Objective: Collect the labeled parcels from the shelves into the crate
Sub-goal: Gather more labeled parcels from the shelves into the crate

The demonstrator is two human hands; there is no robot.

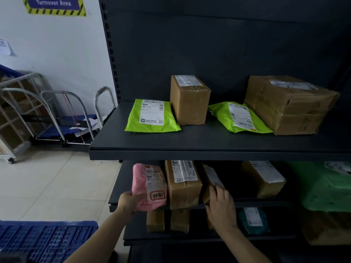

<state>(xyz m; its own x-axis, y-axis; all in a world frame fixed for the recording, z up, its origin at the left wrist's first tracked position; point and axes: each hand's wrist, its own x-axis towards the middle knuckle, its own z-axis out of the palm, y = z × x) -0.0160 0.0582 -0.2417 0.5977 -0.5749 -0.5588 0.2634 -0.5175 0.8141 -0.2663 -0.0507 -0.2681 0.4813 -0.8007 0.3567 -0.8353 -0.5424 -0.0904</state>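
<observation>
My left hand [129, 203] grips the lower edge of a pink bag parcel [147, 186] with a white label and a red-framed sticker, at the left end of the middle shelf [114, 201]. My right hand [221, 206] closes on the front of a narrow, tilted brown box [209, 179] on the same shelf. Between them stands a labeled cardboard box marked "1-6" [183, 185]. The blue plastic crate [45, 240] sits at the lower left, by my left arm.
The upper shelf [209, 149] carries two green mailers [151, 116] [238, 116] and two cardboard boxes [190, 99] [288, 103]. Another box [264, 177] and a green bag [326, 186] lie to the right. More parcels fill the lowest shelf. Trolleys [66, 118] stand at left.
</observation>
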